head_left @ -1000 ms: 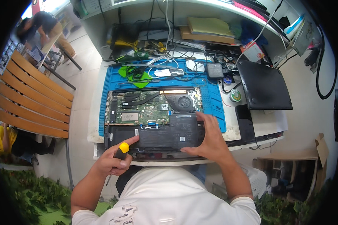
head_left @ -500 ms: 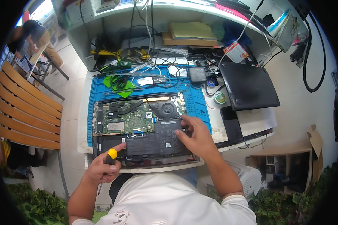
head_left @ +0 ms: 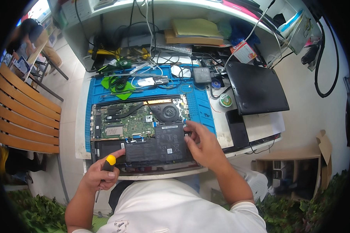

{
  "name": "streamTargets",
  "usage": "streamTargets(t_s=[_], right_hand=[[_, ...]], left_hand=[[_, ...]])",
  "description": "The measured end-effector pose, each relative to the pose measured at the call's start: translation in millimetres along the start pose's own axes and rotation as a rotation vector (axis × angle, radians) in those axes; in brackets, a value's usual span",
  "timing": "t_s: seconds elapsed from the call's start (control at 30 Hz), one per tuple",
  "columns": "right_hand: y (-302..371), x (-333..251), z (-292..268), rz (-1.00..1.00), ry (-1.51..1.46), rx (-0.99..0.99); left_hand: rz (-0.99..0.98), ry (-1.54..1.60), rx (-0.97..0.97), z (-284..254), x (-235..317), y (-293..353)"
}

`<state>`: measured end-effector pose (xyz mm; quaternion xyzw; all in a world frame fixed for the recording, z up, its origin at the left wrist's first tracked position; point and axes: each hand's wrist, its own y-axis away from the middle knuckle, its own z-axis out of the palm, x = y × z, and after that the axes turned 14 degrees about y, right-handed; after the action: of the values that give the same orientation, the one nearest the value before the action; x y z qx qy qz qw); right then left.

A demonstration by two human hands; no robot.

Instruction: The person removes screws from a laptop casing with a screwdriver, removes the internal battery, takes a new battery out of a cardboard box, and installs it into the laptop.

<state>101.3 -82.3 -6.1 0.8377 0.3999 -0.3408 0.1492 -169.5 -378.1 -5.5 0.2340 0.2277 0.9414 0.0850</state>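
An opened laptop base (head_left: 99,145) lies in front of me, with its green circuit board (head_left: 134,126), round fan (head_left: 170,112) and black flat battery (head_left: 153,149) exposed. In my left hand (head_left: 98,177) I hold a screwdriver (head_left: 110,161) with a yellow and black handle; its shaft points down below my fist. The left index finger stretches out to the battery's left end. My right hand (head_left: 203,145) is at the battery's right edge, thumb and forefinger apart and bent, fingertips at the edge. Whether they press on the battery, I cannot tell.
A blue work mat (head_left: 202,112) lies under the laptop. Behind it are cables, a green piece (head_left: 118,87) and a grey power adapter (head_left: 202,75). To the right are a solder spool (head_left: 225,101), a phone (head_left: 237,128) and a closed black laptop (head_left: 257,89). A wooden chair (head_left: 27,112) stands left.
The view has shifted slightly, moving the scene left. My right thumb has drawn outward from the battery's top to its right edge, and the forefinger has come down. The left hand still holds the screwdriver.
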Motion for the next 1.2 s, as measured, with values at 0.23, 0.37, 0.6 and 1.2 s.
streamTargets(t_s=[0.23, 0.37, 0.6, 1.2], right_hand=[[4, -16, -10, -0.162, 0.259, -0.057], [1, -16, -12, -0.183, 0.333, -0.100], [-7, -14, -20, -0.270, 0.381, -0.148], [-26, 15, -1, -0.262, 0.326, 0.126]], left_hand=[[-0.037, 0.075, 0.004, -3, -4, 10], [-0.038, 0.096, 0.003, -3, -1, 8], [-0.080, 0.154, -0.062, -9, 8, 5], [1.045, -0.837, -0.153, 137, 102, -19]])
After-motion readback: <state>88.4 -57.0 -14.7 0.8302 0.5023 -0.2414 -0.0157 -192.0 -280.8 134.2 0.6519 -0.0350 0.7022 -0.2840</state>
